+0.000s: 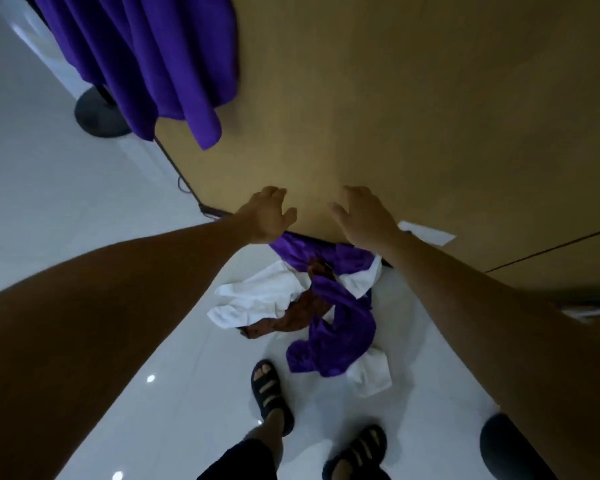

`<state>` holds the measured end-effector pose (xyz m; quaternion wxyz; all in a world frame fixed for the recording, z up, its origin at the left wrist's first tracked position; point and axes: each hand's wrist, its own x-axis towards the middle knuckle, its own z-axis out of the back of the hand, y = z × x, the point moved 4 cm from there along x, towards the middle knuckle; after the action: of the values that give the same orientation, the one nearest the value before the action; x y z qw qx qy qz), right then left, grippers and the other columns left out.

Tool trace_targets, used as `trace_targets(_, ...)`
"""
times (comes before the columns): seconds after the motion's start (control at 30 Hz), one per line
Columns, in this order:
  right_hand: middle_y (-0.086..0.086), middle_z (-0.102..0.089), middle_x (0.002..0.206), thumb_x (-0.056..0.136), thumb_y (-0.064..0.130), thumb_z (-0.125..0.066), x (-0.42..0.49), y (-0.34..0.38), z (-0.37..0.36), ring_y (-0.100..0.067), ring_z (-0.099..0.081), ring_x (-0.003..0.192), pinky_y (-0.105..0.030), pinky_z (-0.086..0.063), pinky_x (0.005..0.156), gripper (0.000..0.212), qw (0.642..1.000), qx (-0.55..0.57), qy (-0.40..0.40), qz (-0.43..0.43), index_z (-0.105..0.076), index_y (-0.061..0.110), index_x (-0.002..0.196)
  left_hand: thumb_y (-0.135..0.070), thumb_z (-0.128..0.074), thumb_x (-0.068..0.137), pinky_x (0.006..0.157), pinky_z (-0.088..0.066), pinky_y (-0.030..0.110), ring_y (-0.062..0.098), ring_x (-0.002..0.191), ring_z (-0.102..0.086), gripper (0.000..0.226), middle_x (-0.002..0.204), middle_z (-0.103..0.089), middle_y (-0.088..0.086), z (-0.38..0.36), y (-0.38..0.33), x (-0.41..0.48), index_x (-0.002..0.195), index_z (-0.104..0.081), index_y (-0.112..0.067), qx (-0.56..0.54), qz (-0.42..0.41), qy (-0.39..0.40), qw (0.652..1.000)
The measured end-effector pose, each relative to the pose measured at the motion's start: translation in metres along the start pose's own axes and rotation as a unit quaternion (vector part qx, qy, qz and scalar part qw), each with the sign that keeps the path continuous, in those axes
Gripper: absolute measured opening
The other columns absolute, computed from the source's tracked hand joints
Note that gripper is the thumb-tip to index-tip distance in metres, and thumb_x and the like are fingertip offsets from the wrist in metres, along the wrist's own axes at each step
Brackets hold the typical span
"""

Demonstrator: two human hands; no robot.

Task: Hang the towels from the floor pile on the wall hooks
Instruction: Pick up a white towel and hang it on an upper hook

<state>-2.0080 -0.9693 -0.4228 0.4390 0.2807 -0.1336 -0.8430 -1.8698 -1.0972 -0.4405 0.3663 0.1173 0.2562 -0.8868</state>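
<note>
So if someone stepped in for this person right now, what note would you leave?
Left hand and right hand: both open and empty, held out in front of the tan wall.
Done: one purple cloth towel hangs on the wall, upper left; its hook is hidden.
To do: the floor pile by the wall, crumpled purple, white and brown towels, none picked up yet.

The left forearm (146, 271) and right forearm (465, 299) stretch forward and down, bare, converging toward the far middle. The left hand (267, 216) and right hand (364, 220) hang side by side, apart, backs up, fingers loosely spread and slightly curled, thumbs pointing inward, holding nothing.
</note>
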Motion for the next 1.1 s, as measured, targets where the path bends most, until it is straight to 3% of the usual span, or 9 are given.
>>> trace_targets(0.03,-0.013,-0.047,0.125,0.096,0.053,-0.030,0.011,-0.004,-0.025,-0.031,-0.046,0.115,-0.039,-0.038,0.095,0.048,1.000,0.002,0.020,-0.008,-0.046,0.016,0.122,-0.042,-0.040,0.098,0.114,-0.026,0.042,0.034,0.140,-0.027,0.063,0.155,-0.024,0.014,-0.018,0.020,0.006,0.148,-0.026,-0.008,-0.007,0.013,0.012,1.000)
trace_targets(0.1,-0.010,-0.042,0.096,0.091,0.054,-0.030,0.030,-0.015,-0.074,-0.026,-0.044,0.093,-0.035,-0.034,0.077,0.036,0.999,0.003,0.047,-0.022,-0.041,0.020,0.090,-0.042,-0.041,0.097,0.109,-0.032,0.041,0.034,0.137,-0.033,0.060,0.152,-0.030,0.014,-0.058,0.055,0.015,0.146,-0.029,-0.009,-0.015,0.031,0.034,0.999)
trace_targets(0.13,-0.012,-0.047,0.100,0.093,0.049,-0.035,0.038,-0.021,-0.099,-0.027,-0.047,0.097,-0.037,-0.037,0.080,0.033,0.998,0.011,0.063,-0.027,-0.047,0.018,0.091,-0.043,-0.040,0.097,0.107,-0.033,0.041,0.034,0.135,-0.036,0.059,0.150,-0.032,0.013,-0.079,0.071,0.019,0.146,-0.030,-0.010,-0.017,0.039,0.046,0.998)
trace_targets(0.17,-0.015,-0.052,0.116,0.096,0.043,-0.040,0.044,-0.028,-0.123,-0.031,-0.049,0.110,-0.040,-0.040,0.089,0.035,0.997,0.020,0.075,-0.025,-0.053,0.014,0.108,-0.044,-0.039,0.098,0.108,-0.033,0.041,0.033,0.136,-0.035,0.060,0.152,-0.030,0.013,-0.101,0.085,0.023,0.147,-0.029,-0.011,-0.018,0.051,0.059,0.997)
trace_targets(0.27,-0.019,-0.039,0.145,0.097,0.043,-0.044,0.070,-0.058,-0.196,-0.032,-0.037,0.135,-0.045,-0.034,0.109,0.058,0.993,0.022,0.113,-0.032,-0.037,0.006,0.141,-0.045,-0.036,0.099,0.112,-0.027,0.044,0.030,0.142,-0.025,0.062,0.157,-0.021,0.009,-0.170,0.127,0.042,0.150,-0.022,-0.013,-0.019,0.086,0.101,0.991)
trace_targets(0.53,-0.019,-0.031,0.150,0.095,0.037,-0.052,0.173,-0.148,-0.390,-0.032,-0.031,0.139,-0.042,-0.030,0.112,0.060,0.986,-0.020,0.163,-0.028,-0.032,0.006,0.143,-0.044,-0.036,0.098,0.111,-0.028,0.045,0.026,0.143,-0.024,0.060,0.156,-0.024,0.007,-0.355,0.220,0.126,0.149,-0.024,-0.014,-0.036,0.105,0.126,0.986)
trace_targets(0.77,-0.015,-0.036,0.147,0.091,0.033,-0.058,0.246,-0.207,-0.533,-0.033,-0.037,0.134,-0.044,-0.040,0.106,0.067,0.981,-0.012,0.183,-0.065,-0.028,0.011,0.146,-0.042,-0.036,0.099,0.109,-0.029,0.044,0.027,0.142,-0.025,0.060,0.155,-0.025,0.008,-0.464,0.293,0.190,0.149,-0.023,-0.013,-0.051,0.120,0.101,0.986)
trace_targets(1.0,-0.021,-0.022,0.153,0.088,0.029,-0.065,0.263,-0.226,-0.592,-0.037,-0.037,0.134,-0.042,-0.039,0.104,0.100,0.968,-0.018,0.207,-0.138,0.009,0.007,0.151,-0.042,-0.037,0.098,0.109,-0.030,0.044,0.027,0.141,-0.024,0.060,0.155,-0.025,0.008,-0.499,0.314,0.201,0.149,-0.022,-0.013,-0.060,0.116,0.110,0.985)
trace_targets(1.1,-0.019,-0.019,0.154,0.087,0.027,-0.067,0.259,-0.222,-0.582,-0.036,-0.040,0.131,-0.042,-0.042,0.100,0.101,0.967,-0.024,0.205,-0.151,0.008,0.007,0.152,-0.042,-0.038,0.098,0.110,-0.030,0.044,0.027,0.142,-0.024,0.061,0.155,-0.025,0.008,-0.488,0.306,0.192,0.149,-0.022,-0.013,-0.067,0.113,0.115,0.985)
